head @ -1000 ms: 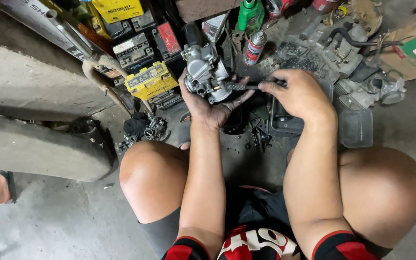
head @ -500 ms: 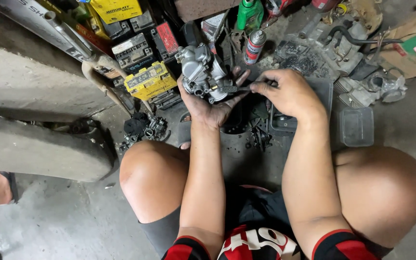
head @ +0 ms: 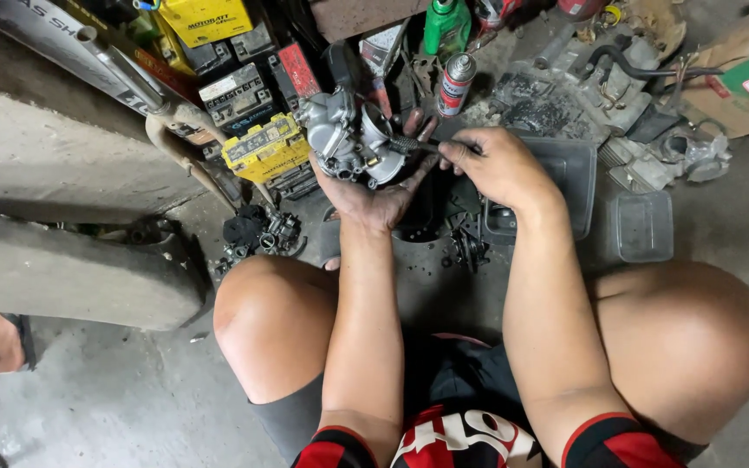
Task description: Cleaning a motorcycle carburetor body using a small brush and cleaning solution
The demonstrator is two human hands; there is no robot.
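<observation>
Left hand (head: 374, 195) cups the carburetor (head: 344, 139) just right of the yellow battery (head: 266, 147) — right hand (head: 500, 165) pinches a spring (head: 405, 145) at it — loose grip, and it may fly off.

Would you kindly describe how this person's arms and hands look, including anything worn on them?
Both forearms are bare, with no gloves, watch or rings visible. The left hand and right hand look smudged with dark grease. Only short red sleeves with black edging show, at the bottom edge.
</observation>
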